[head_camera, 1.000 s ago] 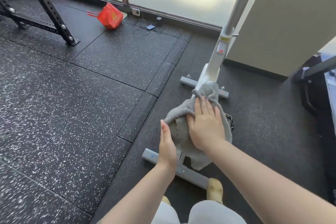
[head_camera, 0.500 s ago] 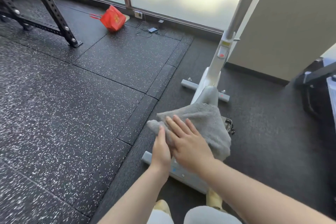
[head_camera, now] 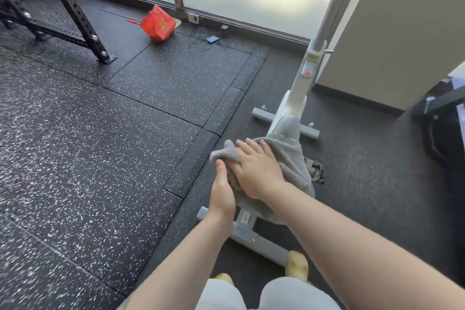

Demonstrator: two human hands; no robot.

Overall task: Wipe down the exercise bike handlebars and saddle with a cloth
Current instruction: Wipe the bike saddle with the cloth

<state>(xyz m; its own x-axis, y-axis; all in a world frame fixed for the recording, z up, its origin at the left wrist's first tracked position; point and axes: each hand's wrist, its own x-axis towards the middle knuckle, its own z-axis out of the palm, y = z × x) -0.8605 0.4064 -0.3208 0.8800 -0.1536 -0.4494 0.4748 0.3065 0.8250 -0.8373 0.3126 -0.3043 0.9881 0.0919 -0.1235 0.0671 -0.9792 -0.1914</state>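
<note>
The flat right hand (head_camera: 258, 171) has slid the soft grey cloth (head_camera: 289, 158) sideways over the covered bike saddle, the left hand (head_camera: 222, 192) now touching its edge, so the wiping goes on.

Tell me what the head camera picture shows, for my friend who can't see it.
A person's right hand presses a fluffy grey cloth flat over a white exercise bike's saddle, while the left hand touches the cloth's near edge. A red bag lies on the speckled black rubber floor.
</note>
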